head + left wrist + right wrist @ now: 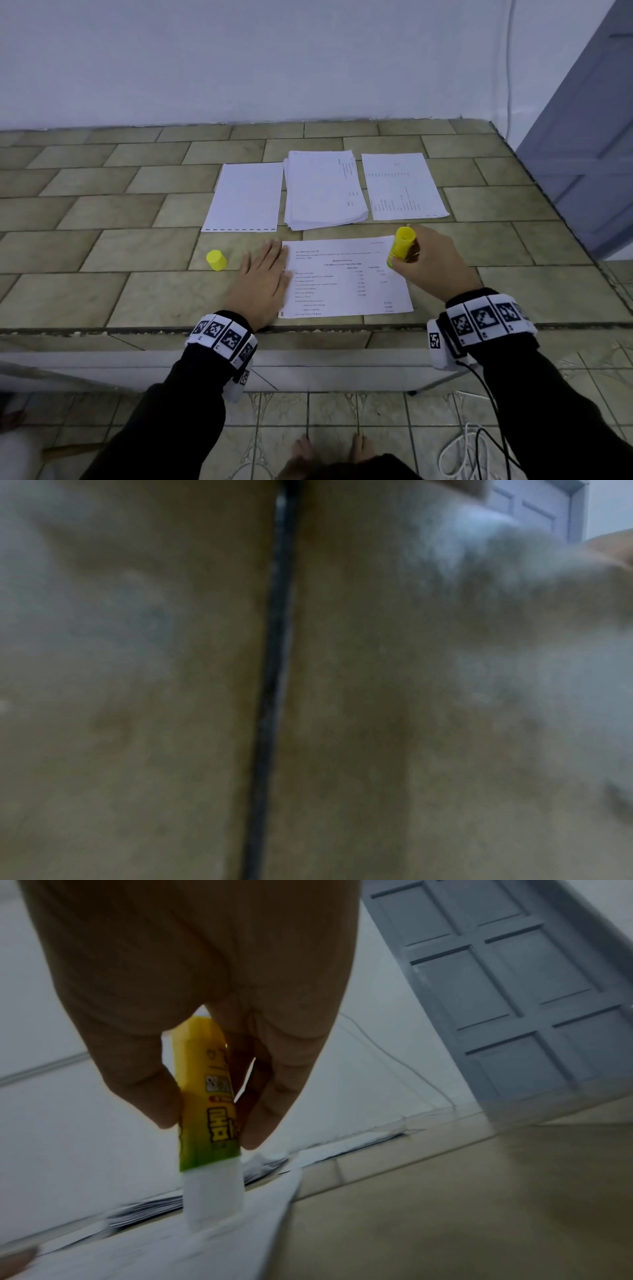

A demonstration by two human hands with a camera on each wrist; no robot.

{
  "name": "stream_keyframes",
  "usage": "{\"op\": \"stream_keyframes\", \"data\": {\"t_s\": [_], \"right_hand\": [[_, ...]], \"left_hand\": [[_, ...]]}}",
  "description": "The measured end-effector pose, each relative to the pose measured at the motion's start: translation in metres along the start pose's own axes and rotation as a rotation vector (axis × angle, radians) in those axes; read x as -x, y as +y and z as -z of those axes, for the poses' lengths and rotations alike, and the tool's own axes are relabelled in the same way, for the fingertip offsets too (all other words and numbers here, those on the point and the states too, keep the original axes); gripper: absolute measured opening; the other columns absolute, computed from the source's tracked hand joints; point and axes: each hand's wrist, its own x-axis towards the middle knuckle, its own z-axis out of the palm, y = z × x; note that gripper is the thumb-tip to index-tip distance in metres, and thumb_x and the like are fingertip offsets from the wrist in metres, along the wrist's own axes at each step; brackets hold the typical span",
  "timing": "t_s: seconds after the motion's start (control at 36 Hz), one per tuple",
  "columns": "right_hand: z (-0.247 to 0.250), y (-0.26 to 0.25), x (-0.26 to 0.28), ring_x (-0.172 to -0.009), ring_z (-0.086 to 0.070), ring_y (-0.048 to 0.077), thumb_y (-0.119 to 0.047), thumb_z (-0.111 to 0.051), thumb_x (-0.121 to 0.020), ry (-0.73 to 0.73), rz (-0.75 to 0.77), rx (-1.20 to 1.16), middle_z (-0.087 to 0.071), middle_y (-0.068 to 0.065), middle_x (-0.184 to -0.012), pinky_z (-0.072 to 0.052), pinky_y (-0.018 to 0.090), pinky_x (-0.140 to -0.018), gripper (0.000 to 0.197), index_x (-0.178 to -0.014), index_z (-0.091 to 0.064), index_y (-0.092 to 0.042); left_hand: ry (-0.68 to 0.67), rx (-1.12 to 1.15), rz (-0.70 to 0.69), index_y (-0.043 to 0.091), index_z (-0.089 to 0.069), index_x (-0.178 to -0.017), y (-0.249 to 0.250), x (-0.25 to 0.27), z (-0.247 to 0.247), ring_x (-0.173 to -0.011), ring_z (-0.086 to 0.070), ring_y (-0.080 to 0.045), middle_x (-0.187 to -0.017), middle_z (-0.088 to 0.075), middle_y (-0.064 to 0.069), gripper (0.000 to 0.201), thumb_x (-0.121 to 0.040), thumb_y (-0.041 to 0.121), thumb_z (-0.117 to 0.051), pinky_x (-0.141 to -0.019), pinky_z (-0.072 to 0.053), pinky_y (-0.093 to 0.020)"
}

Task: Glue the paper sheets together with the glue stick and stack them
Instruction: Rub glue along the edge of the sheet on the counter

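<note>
One printed sheet [346, 277] near the counter's [102, 205] front edge, headed "Trial Balance"; left hand [263, 281] flat on its left side; right hand [433, 263] grips yellow glue stick [209, 1110], tip on paper; label blurred.

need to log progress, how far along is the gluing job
Done: the cap is off and stands on the counter. In hand: the left hand lies flat on the printed sheet's edge, and the right hand presses the glue stick onto its far right corner. Left: pairing and stacking; the middle pile and two single sheets wait behind.
</note>
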Motion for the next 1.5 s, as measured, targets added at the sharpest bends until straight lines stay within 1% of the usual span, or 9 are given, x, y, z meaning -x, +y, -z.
{"op": "stream_keyframes", "data": {"t_s": [0.14,0.25,0.39,0.81,1.06,1.19,1.28,1.36,1.5], "right_hand": [[-0.022,-0.041,0.008,-0.068,-0.061,0.021,-0.017,-0.061,-0.086,-0.148,0.116,-0.142,-0.060,0.006,-0.074,-0.054,0.043,-0.066,0.015,-0.074,-0.054,-0.011],[-0.049,-0.078,0.015,-0.074,-0.059,0.012,-0.019,-0.068,-0.084,-0.334,0.230,-0.183,-0.059,-0.001,-0.084,-0.052,0.026,-0.068,0.014,-0.085,-0.055,-0.016],[-0.075,-0.100,0.018,-0.077,-0.054,0.017,-0.017,-0.067,-0.084,-0.384,0.375,-0.176,-0.057,0.004,-0.089,-0.048,0.034,-0.072,0.020,-0.091,-0.050,-0.022],[-0.034,-0.041,0.019,-0.077,-0.060,0.018,-0.017,-0.071,-0.078,-0.327,0.205,-0.192,-0.062,0.005,-0.090,-0.053,0.040,-0.073,0.016,-0.084,-0.057,-0.013],[0.004,-0.001,0.032,-0.074,-0.061,0.014,-0.003,-0.074,-0.074,-0.221,0.217,-0.198,-0.065,-0.001,-0.083,-0.051,0.027,-0.067,0.014,-0.074,-0.062,-0.008],[0.014,0.016,0.030,-0.071,-0.061,0.014,-0.014,-0.072,-0.071,-0.187,0.139,-0.124,-0.064,-0.001,-0.077,-0.052,0.040,-0.067,0.012,-0.075,-0.061,-0.010],[0.014,0.013,0.029,-0.070,-0.061,0.017,-0.011,-0.072,-0.071,-0.199,0.146,-0.131,-0.064,0.003,-0.077,-0.052,0.042,-0.068,0.012,-0.077,-0.061,-0.009],[0.008,-0.004,0.027,-0.070,-0.059,0.015,0.000,-0.073,-0.073,-0.204,0.257,-0.209,-0.064,0.006,-0.080,-0.050,0.032,-0.067,0.014,-0.074,-0.060,-0.005],[-0.026,-0.039,0.014,-0.080,-0.061,0.014,-0.023,-0.072,-0.079,-0.332,0.324,-0.236,-0.065,0.002,-0.093,-0.053,0.035,-0.071,0.017,-0.088,-0.062,-0.013]], "left_hand": [[-0.005,-0.014,-0.003,0.016,-0.010,-0.158,0.000,0.001,0.001,-0.152,0.005,-0.011,-0.166,0.000,0.002,0.087,-0.084,0.055,0.013,-0.121,0.006,-0.042],[0.001,-0.029,-0.007,0.015,-0.012,-0.158,0.000,0.001,0.001,-0.152,0.004,-0.012,-0.165,-0.001,0.000,0.087,-0.085,0.055,0.012,-0.121,0.005,-0.043],[-0.045,-0.061,-0.034,0.013,-0.006,-0.158,-0.004,0.002,0.002,-0.152,0.007,-0.015,-0.165,0.004,-0.002,0.089,-0.080,0.054,0.006,-0.122,0.003,-0.047],[-0.022,-0.063,0.003,0.016,-0.009,-0.158,0.000,0.001,0.001,-0.152,0.005,-0.012,-0.166,0.000,0.001,0.088,-0.083,0.054,0.015,-0.122,0.006,-0.042],[-0.001,-0.038,-0.002,0.015,-0.011,-0.158,-0.001,0.001,-0.001,-0.152,0.004,-0.013,-0.166,-0.002,0.001,0.086,-0.085,0.053,0.012,-0.122,0.005,-0.042],[-0.004,-0.048,0.010,0.016,-0.010,-0.158,0.000,0.001,-0.001,-0.152,0.005,-0.012,-0.166,-0.001,0.002,0.086,-0.084,0.054,0.013,-0.123,0.005,-0.042],[-0.003,-0.046,0.014,0.016,-0.010,-0.158,0.000,0.001,-0.002,-0.152,0.004,-0.012,-0.166,-0.002,0.001,0.086,-0.084,0.053,0.013,-0.123,0.005,-0.042],[-0.006,-0.056,0.015,0.016,-0.010,-0.158,-0.001,0.001,-0.003,-0.152,0.004,-0.012,-0.166,-0.001,0.002,0.085,-0.084,0.053,0.013,-0.122,0.005,-0.042],[-0.003,-0.061,0.016,0.017,-0.010,-0.158,-0.001,-0.001,-0.002,-0.152,0.005,-0.011,-0.165,0.001,0.003,0.085,-0.084,0.053,0.013,-0.122,0.005,-0.041]]}}
